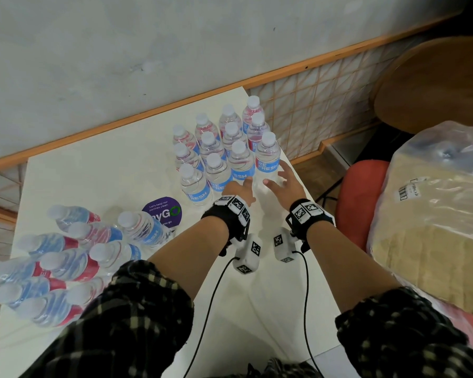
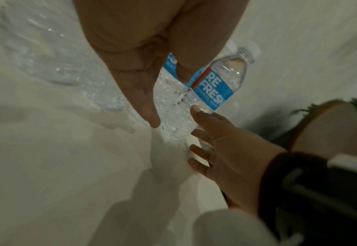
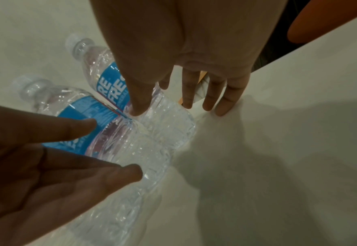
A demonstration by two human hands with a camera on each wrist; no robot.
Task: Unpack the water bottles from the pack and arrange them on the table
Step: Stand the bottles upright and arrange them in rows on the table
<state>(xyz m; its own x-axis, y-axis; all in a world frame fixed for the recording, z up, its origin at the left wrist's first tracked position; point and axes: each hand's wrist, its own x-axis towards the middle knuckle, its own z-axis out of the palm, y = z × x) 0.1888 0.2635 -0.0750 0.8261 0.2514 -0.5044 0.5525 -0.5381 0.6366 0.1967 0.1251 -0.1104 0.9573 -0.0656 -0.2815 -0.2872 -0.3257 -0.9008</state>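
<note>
Nearest, at 8 o'clock on the worktop (image 1: pixel 126 165), the pack (image 1: pixel 58 257) lies on its side with bottles yet to be unpacked, kept within reach of our left arm. Beyond it, our left hand (image 1: pixel 239 190) and right hand (image 1: pixel 287 184) hover with fingers (image 3: pixel 141 101) released and spread, grasping nothing. We judge they flank the front-row bottle (image 1: pixel 268 159) to steady it upright; whether they touch it cannot be told. Farther, toward 12 o'clock, the arranged bottles (image 1: pixel 216 140) stand capped and touching in tidy rows near the worktop's far right corner, which leaves room for more.
</note>
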